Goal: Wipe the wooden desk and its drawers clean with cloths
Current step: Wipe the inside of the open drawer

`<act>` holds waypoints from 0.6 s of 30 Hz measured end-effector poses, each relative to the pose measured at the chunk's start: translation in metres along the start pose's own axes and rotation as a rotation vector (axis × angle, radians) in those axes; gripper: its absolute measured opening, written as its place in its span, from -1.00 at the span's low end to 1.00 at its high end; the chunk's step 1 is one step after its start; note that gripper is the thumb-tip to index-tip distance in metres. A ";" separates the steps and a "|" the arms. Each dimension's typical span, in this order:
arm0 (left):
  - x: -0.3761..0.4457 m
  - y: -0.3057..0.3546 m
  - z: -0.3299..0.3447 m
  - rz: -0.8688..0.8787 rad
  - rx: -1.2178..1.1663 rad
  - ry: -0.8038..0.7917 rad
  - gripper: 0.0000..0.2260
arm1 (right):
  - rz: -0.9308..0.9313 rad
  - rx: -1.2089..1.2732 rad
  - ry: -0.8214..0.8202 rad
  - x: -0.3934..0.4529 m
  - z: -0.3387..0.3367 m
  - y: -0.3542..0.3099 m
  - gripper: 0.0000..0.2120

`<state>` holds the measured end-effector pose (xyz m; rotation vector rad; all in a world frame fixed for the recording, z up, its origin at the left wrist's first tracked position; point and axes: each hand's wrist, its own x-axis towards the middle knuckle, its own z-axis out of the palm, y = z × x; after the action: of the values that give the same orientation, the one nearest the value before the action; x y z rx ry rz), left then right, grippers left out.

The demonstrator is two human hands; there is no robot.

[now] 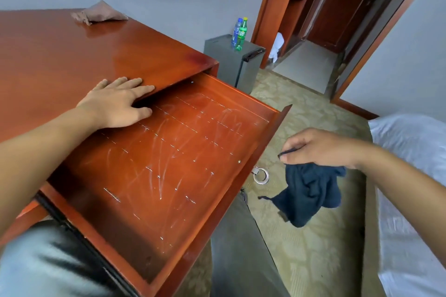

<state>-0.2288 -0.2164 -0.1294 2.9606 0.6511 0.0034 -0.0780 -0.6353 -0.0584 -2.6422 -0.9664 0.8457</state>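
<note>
Scratched drawer (169,164) open; left hand (115,102) flat on desk (60,55); right hand (318,146) pinches dark cloth (311,193); second cloth (99,13) at 11 o'clock; two bottles (240,32).

My glossy red-brown wooden desk (72,55); white-scratched red-brown drawer (169,152); navy cloth (311,190); dusty-pink cloth (99,13); beige floral-patterned carpet (313,260).
</note>
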 end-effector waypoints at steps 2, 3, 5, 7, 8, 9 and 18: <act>-0.001 0.000 -0.001 -0.005 -0.005 -0.001 -0.39 | -0.080 0.018 0.077 -0.015 -0.026 -0.018 -0.85; -0.002 0.000 -0.001 -0.006 -0.002 -0.001 -0.38 | -0.117 0.016 0.114 -0.021 -0.037 -0.029 -0.81; -0.004 0.000 0.000 0.001 0.013 -0.005 -0.37 | -0.186 0.021 0.218 -0.026 -0.060 -0.050 -0.70; -0.009 0.001 0.000 0.014 0.016 -0.015 -0.36 | -0.249 0.027 0.342 -0.023 -0.080 -0.070 -0.71; -0.011 0.002 -0.001 0.012 0.006 -0.014 -0.35 | -0.285 0.059 0.400 -0.019 -0.090 -0.078 -0.74; -0.016 0.004 0.000 0.008 -0.016 0.003 -0.36 | -0.320 0.103 0.460 -0.011 -0.096 -0.084 -0.76; -0.188 0.114 0.005 0.446 -0.343 0.053 -0.75 | -0.150 -0.480 0.078 0.116 0.008 -0.075 -0.50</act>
<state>-0.3515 -0.3985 -0.1185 2.7062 -0.0210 0.2089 -0.0503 -0.5034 -0.0885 -2.9046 -1.4808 0.5212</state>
